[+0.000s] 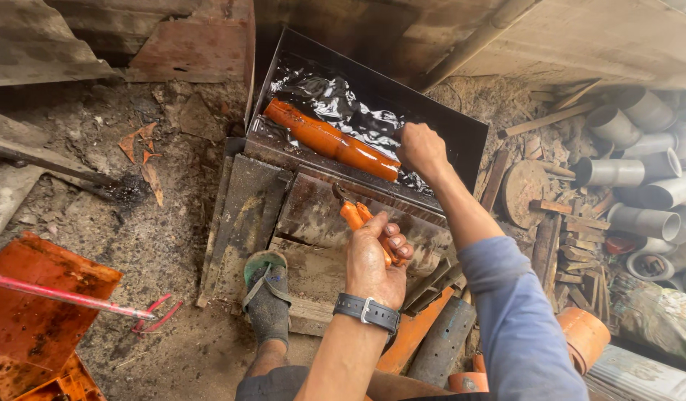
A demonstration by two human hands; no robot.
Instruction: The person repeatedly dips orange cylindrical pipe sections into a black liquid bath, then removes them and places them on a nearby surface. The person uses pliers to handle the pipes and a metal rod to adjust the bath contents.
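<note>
An orange pipe [329, 140] lies in dark shiny liquid inside a black metal trough [462, 130]. My right hand [421, 148] reaches over the trough and grips the pipe's near end, fingers closed around it. My left hand [372, 260], with a wristwatch, is closed on orange-handled pliers [354, 214] held above the trough's rusty front wall, jaws pointing toward the pipe but apart from it.
My sandalled foot [267, 289] rests on a board before the trough. Several grey pipe sockets [640, 178] and wood scraps [573, 245] pile up at right. Orange sheet pieces [38, 297] and a red rod [60, 295] lie at left; orange fittings [584, 334] sit at lower right.
</note>
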